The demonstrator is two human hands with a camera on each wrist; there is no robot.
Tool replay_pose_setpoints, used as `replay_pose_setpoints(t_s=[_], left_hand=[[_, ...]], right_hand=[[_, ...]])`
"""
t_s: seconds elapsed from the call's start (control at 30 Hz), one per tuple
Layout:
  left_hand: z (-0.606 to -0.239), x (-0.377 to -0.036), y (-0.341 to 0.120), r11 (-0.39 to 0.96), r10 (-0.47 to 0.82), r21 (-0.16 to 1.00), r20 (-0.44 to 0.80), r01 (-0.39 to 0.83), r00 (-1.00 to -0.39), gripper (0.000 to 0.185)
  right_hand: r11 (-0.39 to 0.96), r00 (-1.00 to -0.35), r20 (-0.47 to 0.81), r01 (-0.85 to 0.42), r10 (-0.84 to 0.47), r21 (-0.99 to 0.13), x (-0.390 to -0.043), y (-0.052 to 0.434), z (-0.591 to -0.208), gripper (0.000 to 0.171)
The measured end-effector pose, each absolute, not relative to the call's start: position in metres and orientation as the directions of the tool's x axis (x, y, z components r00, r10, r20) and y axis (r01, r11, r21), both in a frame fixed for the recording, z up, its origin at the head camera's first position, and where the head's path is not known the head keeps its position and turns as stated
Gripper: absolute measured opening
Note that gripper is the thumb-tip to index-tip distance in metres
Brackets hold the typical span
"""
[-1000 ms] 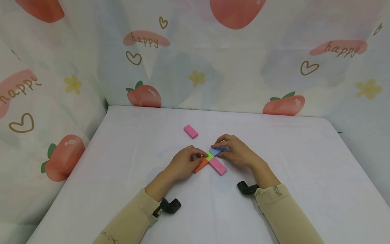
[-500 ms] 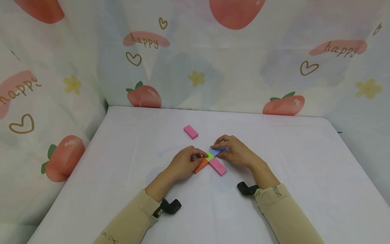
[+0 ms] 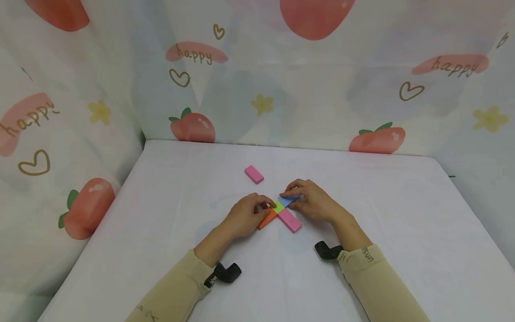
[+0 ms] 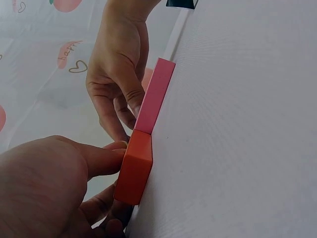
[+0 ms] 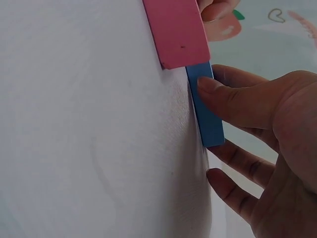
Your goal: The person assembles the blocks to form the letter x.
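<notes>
Your left hand grips the orange block, thumb and fingers curled along its long sides; the left wrist view shows the thumb pressed against the block's side. Your right hand pinches the blue block, the thumb lying on its near edge and the fingers curled over the far edge.

Both blocks lie flat on the white table, near its middle. They form two arms of a cross whose centre is a green block. The orange block runs toward your left, the blue block away to your right. A pink block forms the arm nearest you on the right side, its corner touching the orange block's end in the left wrist view.

A second pink block lies apart, farther back on the table. A strawberry-print cloth hangs behind and beside the table.
</notes>
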State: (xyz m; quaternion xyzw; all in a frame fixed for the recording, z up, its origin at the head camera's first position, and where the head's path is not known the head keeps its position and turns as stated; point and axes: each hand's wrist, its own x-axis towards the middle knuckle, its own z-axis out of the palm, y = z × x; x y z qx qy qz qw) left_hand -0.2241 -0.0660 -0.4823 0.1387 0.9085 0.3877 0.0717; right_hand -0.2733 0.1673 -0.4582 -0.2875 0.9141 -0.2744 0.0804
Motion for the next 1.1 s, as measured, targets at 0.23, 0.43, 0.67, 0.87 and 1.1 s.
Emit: replay_pose_setpoints(t_s=[0.23, 0.43, 0.67, 0.87, 1.1], left_hand=[[-0.4844, -0.2225, -0.0651, 0.655, 0.308, 0.731, -0.029, 0.19, -0.951, 0.019], [-0.4841, -0.2215, -0.0646, 0.654, 0.309, 0.733, -0.029, 0.19, -0.951, 0.019], [-0.4821, -0.2212, -0.065, 0.653, 0.314, 0.729, -0.015, 0.205, -0.949, 0.02], [-0.4811, -0.2235, -0.0651, 0.649, 0.314, 0.733, -0.015, 0.203, -0.949, 0.02], [-0.4819, -0.2253, -0.065, 0.654, 0.313, 0.729, -0.019, 0.201, -0.95, 0.02]], right_hand=[[0.698, -0.831, -0.012, -0.46, -0.557, -0.549, -0.2698, 0.1666, -0.4585, 0.035], [0.707, -0.837, -0.019, -0.449, -0.546, -0.547, -0.2687, 0.1669, -0.4586, 0.034], [0.7, -0.832, 0.003, -0.469, -0.555, -0.538, -0.2685, 0.1671, -0.4582, 0.034], [0.691, -0.829, 0.009, -0.473, -0.56, -0.547, -0.2707, 0.1672, -0.4555, 0.033], [0.683, -0.819, 0.013, -0.487, -0.574, -0.544, -0.272, 0.1666, -0.4558, 0.035]])
